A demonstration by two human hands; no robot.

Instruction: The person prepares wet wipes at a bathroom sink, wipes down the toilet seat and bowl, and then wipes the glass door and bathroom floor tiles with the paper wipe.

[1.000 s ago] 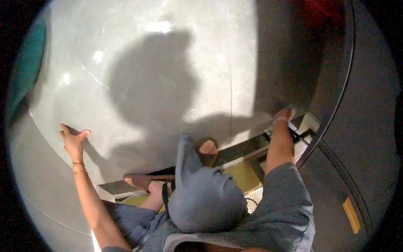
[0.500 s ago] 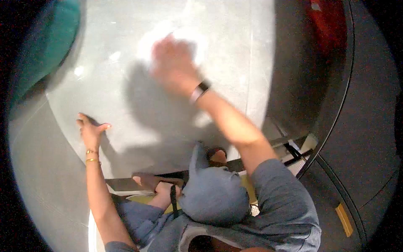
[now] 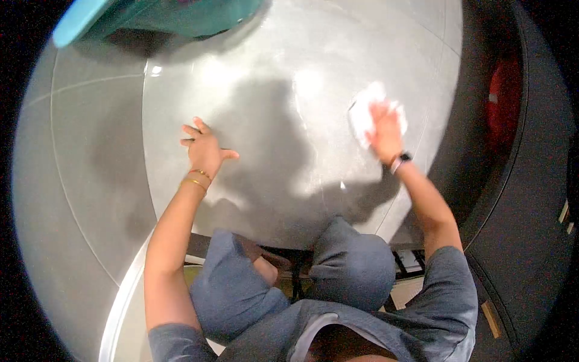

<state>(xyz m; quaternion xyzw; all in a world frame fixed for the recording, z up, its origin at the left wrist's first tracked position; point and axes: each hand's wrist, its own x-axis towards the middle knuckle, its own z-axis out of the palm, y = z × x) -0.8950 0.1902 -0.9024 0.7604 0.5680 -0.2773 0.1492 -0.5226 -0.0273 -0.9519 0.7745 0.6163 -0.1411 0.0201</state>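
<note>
My left hand [image 3: 205,149] rests on the grey tiled floor [image 3: 289,223] with its fingers spread and nothing in it; two thin bracelets circle its wrist. To the right, my right hand [image 3: 385,130] lies on a white cloth [image 3: 362,114], pressing it flat against the floor. Its fingers are somewhat blurred but look stretched out over the cloth. A dark watch band [image 3: 401,161] is on that wrist. Bright reflections and my shadow fall on the floor between the two hands.
A teal plastic object [image 3: 181,18] stands at the upper left. A red item [image 3: 503,102] sits in the dark area at the right, beside a curved dark edge. My bent knees [image 3: 353,259] are close to the floor, with a low step edge and frame behind them.
My right hand has swung from near the knees up over the floor and then right with the white cloth. The view has shifted, showing more of the teal object. Both knees are now forward.
</note>
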